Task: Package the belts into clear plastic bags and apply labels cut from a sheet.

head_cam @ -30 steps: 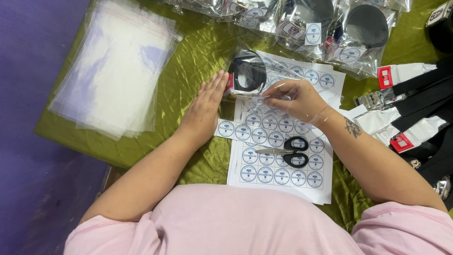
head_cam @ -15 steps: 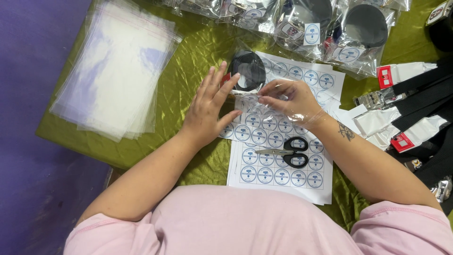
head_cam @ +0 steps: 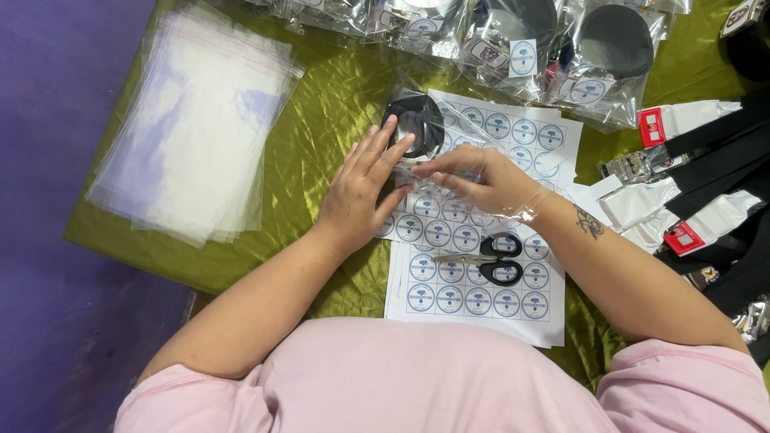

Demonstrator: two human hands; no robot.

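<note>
With our left hand (head_cam: 361,188) spread flat on the bag (head_cam: 417,132), our right hand (head_cam: 481,180) pinching its flap should press evenly over the sticker sheet (head_cam: 473,301).

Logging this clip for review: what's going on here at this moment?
A person in a pink top sits at a green cloth with both hands on a clear bag holding a coiled black belt. The left hand presses flat on the bag, while the right hand pinches its edge. The bag lies on sheets of round blue-and-white stickers, where black scissors rest. A stack of empty clear bags lies to the left, with packed bags along the top.
</note>
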